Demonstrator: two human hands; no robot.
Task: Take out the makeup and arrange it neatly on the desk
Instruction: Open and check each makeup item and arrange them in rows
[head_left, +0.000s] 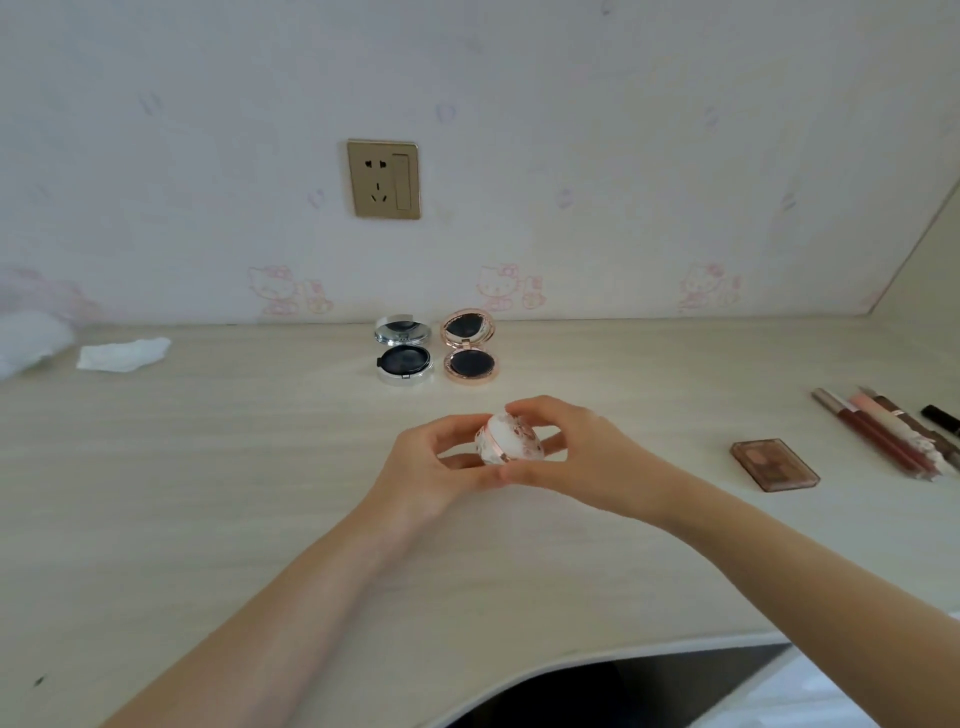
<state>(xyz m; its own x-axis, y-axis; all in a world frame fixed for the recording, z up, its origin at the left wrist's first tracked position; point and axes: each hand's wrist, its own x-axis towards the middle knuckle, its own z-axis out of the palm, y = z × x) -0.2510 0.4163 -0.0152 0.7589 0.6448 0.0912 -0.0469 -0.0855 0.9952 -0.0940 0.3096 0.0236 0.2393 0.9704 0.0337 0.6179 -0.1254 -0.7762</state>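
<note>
- Compact (506, 439), white with floral print and a rose-gold rim, is held above the middle of the tabletop (208, 467), tilted on edge, apparently closed or barely parted.
- Left hand (436, 462): fingers curled round the compact's left side, thumb underneath.
- Right hand (566, 447): fingers arched over its top, thumb pinching near the rim.
- Step judged: lid to be opened, base steadied by the left hand.
- It should then be set beside the rose-gold compact (469, 348) and silver compact (404, 349), both open, in line.
</note>
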